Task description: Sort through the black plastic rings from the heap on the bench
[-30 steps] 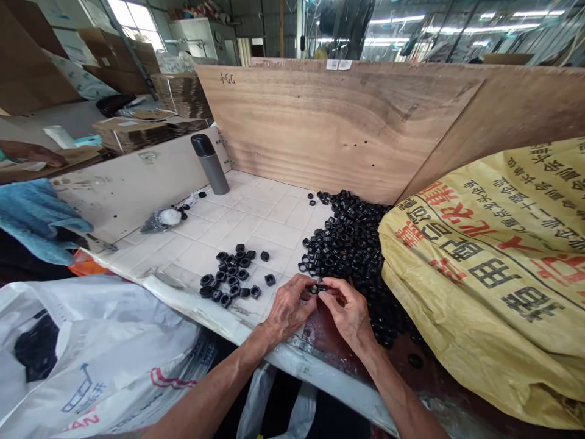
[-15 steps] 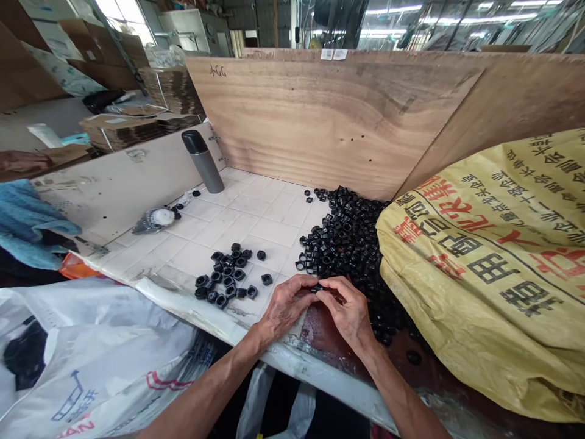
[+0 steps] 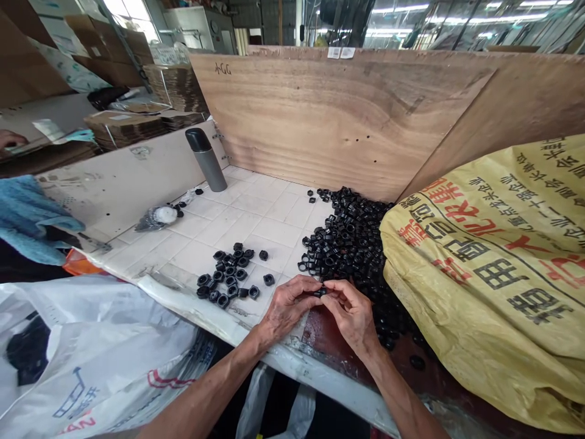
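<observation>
My left hand (image 3: pixel 292 305) and my right hand (image 3: pixel 350 311) meet over the front of the table, fingertips pinched together. Between them they hold a small black plastic nut (image 3: pixel 320 292), mostly covered by the fingers. Just behind and to the right of my hands spreads a big pile of similar black nuts (image 3: pixel 347 231). Left of my left hand lies a smaller group of black nuts (image 3: pixel 228 274) on the white tiled surface. One loose nut (image 3: pixel 269 279) sits apart, close to my left hand.
A yellow printed sack (image 3: pixel 479 274) borders the pile on the right. A grey flask (image 3: pixel 210 164) stands at the back left, near a small clear bag (image 3: pixel 158 217). Wooden boards (image 3: pixel 320 116) wall the back. A white sack (image 3: pixel 100 353) sits front left. Another person's hand (image 3: pixel 11 139) shows far left.
The view has shifted slightly. Both hands stay together on the nut with a small change of finger position. At the far left, the other person's hand has moved.
</observation>
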`<control>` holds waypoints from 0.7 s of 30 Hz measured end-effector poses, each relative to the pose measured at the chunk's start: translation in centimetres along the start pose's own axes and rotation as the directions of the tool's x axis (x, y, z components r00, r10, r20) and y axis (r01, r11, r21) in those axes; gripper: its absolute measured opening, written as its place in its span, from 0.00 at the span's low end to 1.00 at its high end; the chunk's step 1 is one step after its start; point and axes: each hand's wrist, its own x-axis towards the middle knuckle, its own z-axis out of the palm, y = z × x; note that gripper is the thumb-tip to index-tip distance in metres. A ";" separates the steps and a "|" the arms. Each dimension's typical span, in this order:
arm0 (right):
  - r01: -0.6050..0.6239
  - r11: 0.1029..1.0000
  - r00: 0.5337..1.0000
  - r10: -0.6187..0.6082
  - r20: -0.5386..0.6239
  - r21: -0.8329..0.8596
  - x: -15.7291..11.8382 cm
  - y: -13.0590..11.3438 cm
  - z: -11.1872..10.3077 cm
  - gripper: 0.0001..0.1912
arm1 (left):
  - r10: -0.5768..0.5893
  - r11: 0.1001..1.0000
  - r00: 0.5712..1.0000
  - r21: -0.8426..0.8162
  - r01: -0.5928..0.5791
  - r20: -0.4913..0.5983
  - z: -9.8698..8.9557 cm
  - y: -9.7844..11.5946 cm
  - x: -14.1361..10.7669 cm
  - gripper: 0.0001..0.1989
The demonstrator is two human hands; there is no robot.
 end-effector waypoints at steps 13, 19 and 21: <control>0.091 0.981 0.994 -0.079 0.077 -0.171 -0.2 1.1 0.3 0.10 | -0.065 0.997 0.998 -0.040 0.064 -0.001 0.0 -0.1 0.1 0.12; 0.141 0.901 0.984 -0.174 -0.046 -0.410 0.2 1.8 0.7 0.17 | -0.124 0.991 0.992 -0.057 0.125 0.025 0.5 -0.1 0.0 0.12; 0.117 0.930 0.987 -0.149 -0.066 -0.349 0.2 1.3 0.6 0.14 | -0.221 0.967 0.975 -0.136 0.216 -0.020 0.7 0.0 0.0 0.12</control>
